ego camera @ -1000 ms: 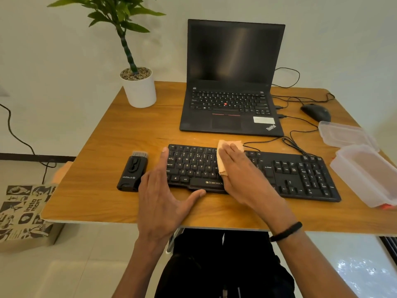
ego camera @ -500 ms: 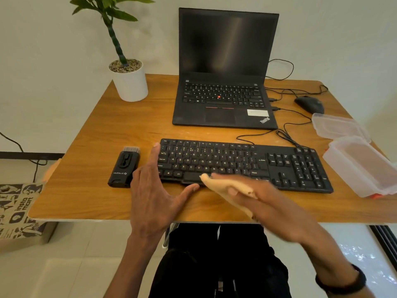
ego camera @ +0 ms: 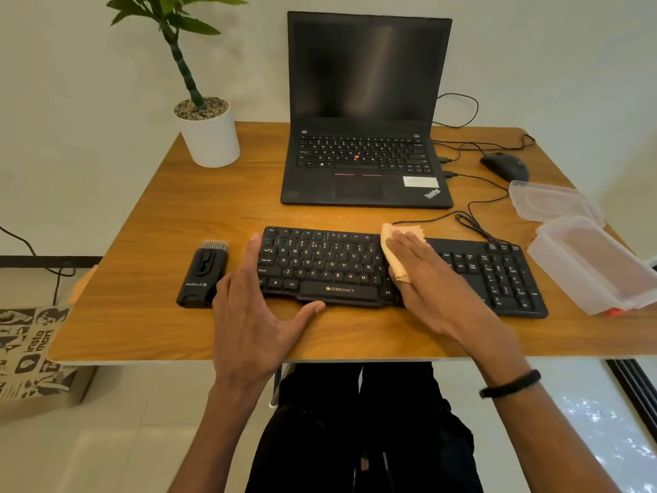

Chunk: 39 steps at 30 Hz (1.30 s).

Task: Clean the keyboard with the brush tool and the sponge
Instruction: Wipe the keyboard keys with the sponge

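Observation:
A black keyboard (ego camera: pixel 330 265) lies across the front of the wooden desk (ego camera: pixel 160 215). My right hand (ego camera: pixel 423 279) lies flat on its middle and presses a thin peach-coloured sponge (ego camera: pixel 393 243) onto the keys; most of the sponge is hidden under my fingers. My left hand (ego camera: pixel 252 314) rests open at the keyboard's left end, fingers along the edge, thumb at the front rim. The black brush tool (ego camera: pixel 202 277) lies on the desk just left of that hand, bristles pointing away from me.
An open black laptop (ego camera: pixel 362 161) stands behind the keyboard. A potted plant (ego camera: pixel 209 133) is at the back left. A black mouse (ego camera: pixel 505 165) and cables lie at the back right. A clear plastic box (ego camera: pixel 593 265) and its lid (ego camera: pixel 551 201) sit at the right edge.
My right hand swept the sponge down off the keyboard's front edge, then came back up onto the keys, further right than a second ago. The left hand has stayed put.

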Tool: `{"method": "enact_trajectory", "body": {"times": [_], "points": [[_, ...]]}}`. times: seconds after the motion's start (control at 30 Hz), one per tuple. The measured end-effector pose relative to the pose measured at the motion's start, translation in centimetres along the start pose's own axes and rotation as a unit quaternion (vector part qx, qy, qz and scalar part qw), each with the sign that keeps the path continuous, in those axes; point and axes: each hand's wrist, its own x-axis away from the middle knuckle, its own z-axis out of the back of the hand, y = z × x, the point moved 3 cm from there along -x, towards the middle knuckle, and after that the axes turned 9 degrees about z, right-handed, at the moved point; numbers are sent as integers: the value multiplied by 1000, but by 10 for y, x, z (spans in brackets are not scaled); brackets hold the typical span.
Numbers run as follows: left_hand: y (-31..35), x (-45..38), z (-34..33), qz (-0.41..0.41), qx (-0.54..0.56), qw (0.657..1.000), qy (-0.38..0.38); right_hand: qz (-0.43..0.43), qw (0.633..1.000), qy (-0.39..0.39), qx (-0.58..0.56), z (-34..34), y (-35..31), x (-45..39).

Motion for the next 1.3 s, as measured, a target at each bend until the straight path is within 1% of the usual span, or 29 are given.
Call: {"method": "enact_trajectory", "body": {"times": [0.23, 0.3, 0.37, 0.43, 0.47, 0.5, 0.57, 0.6, 0.63, 0.67, 0.73, 0.83, 0.9, 0.97, 1.07, 1.17, 1.3], "points": [[-2, -1, -3, -6, -20, 1000, -1, -8, 999, -51, -14, -17, -33, 63], [-1, 0, -3, -5, -20, 1000, -1, 6, 998, -36, -58, -23, -34, 77], [-1, 0, -2, -5, -17, 1000, -1, 19, 988, -10, -150, -24, -30, 91], [-2, 0, -2, -4, -15, 1000, -1, 6, 962, 34, -272, -16, -25, 101], [-2, 0, -3, -4, -15, 1000, -1, -14, 940, 58, -335, -9, -22, 105], [-2, 0, -3, -3, -15, 1000, -2, -41, 911, 90, -400, -2, -20, 107], [-2, 0, -3, 0, -13, 1000, -4, -107, 840, 170, -504, 10, -9, 111], [-2, -1, -3, 2, -13, 1000, -6, -134, 808, 222, -529, 17, -2, 113], [-2, -1, -2, 2, -12, 1000, -6, -161, 793, 273, -521, 24, 4, 114], [-2, -1, -2, 2, -12, 1000, -7, -186, 794, 319, -483, 31, 11, 116], [-1, 0, -2, 3, -10, 1000, -9, -211, 823, 374, -373, 41, 19, 118], [-2, 0, -2, 5, -11, 1000, -11, -195, 889, 370, -188, 39, 24, 120], [-2, -1, -2, 9, -9, 1000, -14, -210, 912, 337, -108, 23, 26, 120], [-2, -1, -1, 11, -2, 1000, -16, -255, 923, 275, -90, 0, 26, 118], [-1, -1, -1, 12, 7, 1000, -19, -290, 938, 186, -32, -27, 14, 103], [0, -1, 0, 9, 13, 1000, -21, -293, 945, 148, 3, -42, -8, 84], [-2, 0, 1, 10, 32, 999, -21, -267, 956, 115, 36, -57, -37, 60]]}}
